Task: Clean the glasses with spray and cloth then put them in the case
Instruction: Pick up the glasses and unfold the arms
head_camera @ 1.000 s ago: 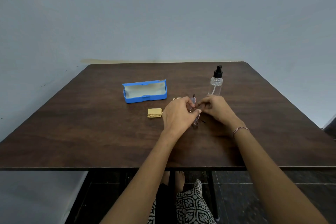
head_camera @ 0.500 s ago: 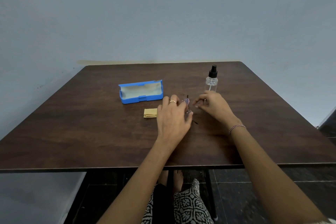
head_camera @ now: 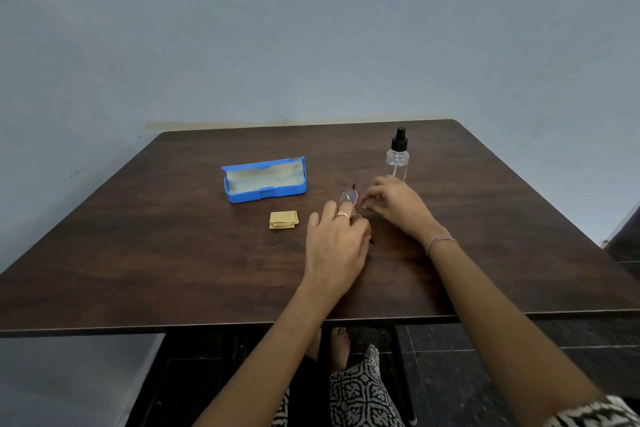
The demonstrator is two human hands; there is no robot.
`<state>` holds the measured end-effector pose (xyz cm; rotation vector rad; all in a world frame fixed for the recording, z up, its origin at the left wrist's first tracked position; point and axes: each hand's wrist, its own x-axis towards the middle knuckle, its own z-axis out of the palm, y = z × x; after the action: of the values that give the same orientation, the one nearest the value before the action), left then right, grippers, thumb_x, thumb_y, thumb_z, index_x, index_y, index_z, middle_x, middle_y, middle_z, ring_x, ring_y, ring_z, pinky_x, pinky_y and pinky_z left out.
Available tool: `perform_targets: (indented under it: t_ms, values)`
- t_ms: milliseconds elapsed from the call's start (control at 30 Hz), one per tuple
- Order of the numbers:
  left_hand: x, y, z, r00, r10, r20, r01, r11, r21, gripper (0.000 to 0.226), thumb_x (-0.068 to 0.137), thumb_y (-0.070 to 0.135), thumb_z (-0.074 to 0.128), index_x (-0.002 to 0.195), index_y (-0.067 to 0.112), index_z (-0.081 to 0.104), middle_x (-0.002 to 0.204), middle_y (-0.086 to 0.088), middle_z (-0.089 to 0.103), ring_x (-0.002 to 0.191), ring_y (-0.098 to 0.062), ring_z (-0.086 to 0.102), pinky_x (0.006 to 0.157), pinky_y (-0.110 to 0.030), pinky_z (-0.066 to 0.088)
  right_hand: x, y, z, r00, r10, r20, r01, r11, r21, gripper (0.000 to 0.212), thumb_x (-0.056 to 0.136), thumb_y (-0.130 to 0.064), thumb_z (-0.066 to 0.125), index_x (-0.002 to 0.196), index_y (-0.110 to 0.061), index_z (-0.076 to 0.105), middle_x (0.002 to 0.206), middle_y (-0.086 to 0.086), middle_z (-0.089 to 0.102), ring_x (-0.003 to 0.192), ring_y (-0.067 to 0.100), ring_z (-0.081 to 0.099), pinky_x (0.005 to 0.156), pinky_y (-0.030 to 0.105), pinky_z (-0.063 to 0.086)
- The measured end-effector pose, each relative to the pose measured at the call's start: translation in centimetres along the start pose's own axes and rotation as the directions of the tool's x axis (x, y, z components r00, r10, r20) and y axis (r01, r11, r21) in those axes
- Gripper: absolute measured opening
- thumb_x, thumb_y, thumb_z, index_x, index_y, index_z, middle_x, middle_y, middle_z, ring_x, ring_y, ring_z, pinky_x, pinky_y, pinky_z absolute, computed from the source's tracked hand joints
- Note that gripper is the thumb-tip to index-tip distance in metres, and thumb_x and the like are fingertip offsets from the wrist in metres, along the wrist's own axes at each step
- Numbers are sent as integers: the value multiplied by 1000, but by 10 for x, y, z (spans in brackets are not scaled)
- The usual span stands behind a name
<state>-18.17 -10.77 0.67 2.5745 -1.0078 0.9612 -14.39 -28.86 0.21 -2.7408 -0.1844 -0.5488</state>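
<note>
Glasses [head_camera: 349, 198]: gripped by left hand [head_camera: 334, 243], long axis near-to-far, temple tip up. Right hand [head_camera: 398, 204]: curled alongside, grip unclear. Table [head_camera: 173, 253] edges well apart.

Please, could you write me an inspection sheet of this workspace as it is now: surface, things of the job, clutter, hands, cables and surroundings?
Surface: dark wooden table with rounded far corners.
Job's things: blue case open, nothing in it; folded yellow cloth in front of the case; spray bottle upright at the far right; glasses partly hidden by the hand that holds them.
Clutter: nothing seen.
Grips: left hand holds the glasses; right hand is beside them, contact not clear.
Cables: nothing seen.
Surroundings: plain blue-grey wall; dark tiled floor; the person's feet under the table.
</note>
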Motion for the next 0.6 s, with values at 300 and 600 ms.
perform_targets:
  t_ms: [300,600]
  values:
    - [-5,1,2,996,5,86,-19,987,162,26,71,34,49,68,19,69,110,-7,64,85,-23,46,65,-34,30,0,-9,3,991,-99,90,105,993,-59,21,90,-20,60,105,-29,71,81,-2,42,84,19,42,65,29,37]
    - [-5,-14,3,988,-102,114,75,974,214,14,60,29,69,62,16,68,84,-4,59,79,-25,46,61,-35,33,-3,-9,0,995,-93,42,97,990,-107,13,87,-29,63,97,-28,72,87,-1,52,91,19,45,61,28,39]
